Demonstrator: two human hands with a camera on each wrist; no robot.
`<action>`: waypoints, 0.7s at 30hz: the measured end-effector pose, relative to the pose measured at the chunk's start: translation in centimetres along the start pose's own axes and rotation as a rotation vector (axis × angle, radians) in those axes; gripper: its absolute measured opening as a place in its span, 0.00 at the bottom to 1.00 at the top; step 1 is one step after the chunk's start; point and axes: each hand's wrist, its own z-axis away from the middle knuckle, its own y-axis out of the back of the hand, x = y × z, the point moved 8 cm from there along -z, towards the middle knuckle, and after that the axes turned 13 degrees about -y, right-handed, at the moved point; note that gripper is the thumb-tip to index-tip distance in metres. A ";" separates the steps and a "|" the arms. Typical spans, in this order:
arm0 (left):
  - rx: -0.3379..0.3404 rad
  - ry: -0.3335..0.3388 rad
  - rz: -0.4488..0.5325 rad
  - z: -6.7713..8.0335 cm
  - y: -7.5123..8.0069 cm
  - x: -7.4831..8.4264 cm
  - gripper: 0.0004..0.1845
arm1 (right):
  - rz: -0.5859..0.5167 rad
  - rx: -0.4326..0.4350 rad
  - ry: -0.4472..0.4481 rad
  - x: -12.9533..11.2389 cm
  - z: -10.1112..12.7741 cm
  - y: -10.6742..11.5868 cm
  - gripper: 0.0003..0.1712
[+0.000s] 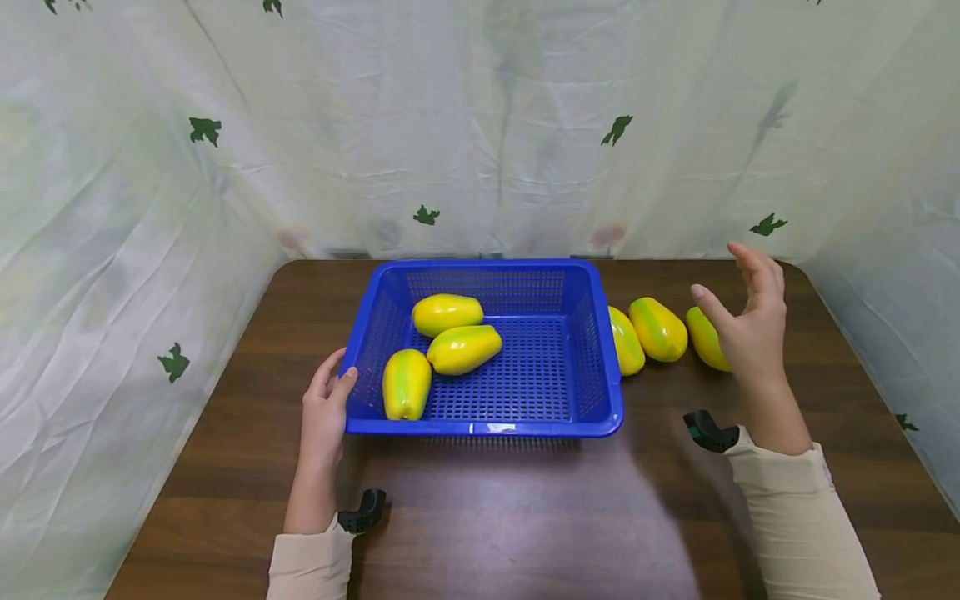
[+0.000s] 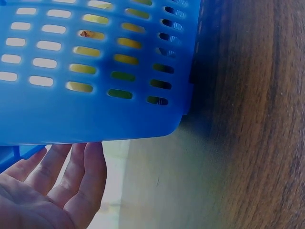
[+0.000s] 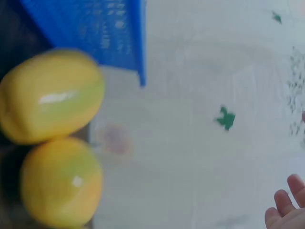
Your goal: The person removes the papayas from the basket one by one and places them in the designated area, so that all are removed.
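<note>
Head view is showing a person seated at a dark wooden worktop [image 1: 480, 517], with a pale cloth backdrop [image 1: 480, 125] hanging behind and to both sides.

A blue slotted basket [image 1: 592, 350] is sitting in the middle of the worktop. Three yellow-green papayas are lying inside it: one toward the back [image 1: 447, 313], one in the middle [image 1: 463, 348] touching it, and one at the front left corner [image 1: 406, 383].

The left hand [image 1: 325, 408] is resting against the basket's front left corner, fingers straight and relaxed along the outer wall; the left wrist view shows those fingers [image 2: 71, 176] lying just under the rim, not curled round it.

Three more papayas are lying on the worktop to the right of the basket: one touching its right wall [image 1: 626, 340], one beside that [image 1: 658, 328], and the last [image 1: 705, 337] partly hidden behind the right hand [image 1: 746, 321]. That hand is hovering above them, spread wide, fingers apart and holding nothing.

As a judgement, the step in hand looks like picking up one of the loose papayas. To do it well, the right hand should be coming down over the fruit's widest part, wrapping round its smooth skin, while the left hand is bracing the basket so it is not sliding.
</note>
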 end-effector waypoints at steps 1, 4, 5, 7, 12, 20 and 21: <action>0.001 0.002 0.000 0.0 0.0 0.0 0.24 | -0.011 -0.016 0.017 -0.8 0.1 -0.5 0.31; -0.003 0.002 -0.004 0.0 0.0 0.0 0.24 | -0.029 -0.069 0.062 -3.2 0.3 -2.2 0.31; -0.003 0.002 -0.004 0.0 0.0 0.0 0.24 | -0.026 -0.085 0.081 -3.7 0.4 -2.7 0.31; -0.002 0.003 -0.002 0.0 0.0 0.0 0.24 | -0.022 -0.119 0.105 -4.7 0.4 -3.8 0.31; 0.001 0.002 0.017 0.0 -0.1 0.1 0.23 | 0.011 -0.199 0.151 -6.4 0.5 -6.4 0.32; 0.009 0.002 0.013 0.0 0.0 0.2 0.23 | 0.035 -0.329 0.168 -7.9 0.9 -10.2 0.32; 0.009 0.001 0.012 0.0 0.0 0.2 0.23 | 0.038 -0.341 0.179 -8.0 1.0 -10.6 0.32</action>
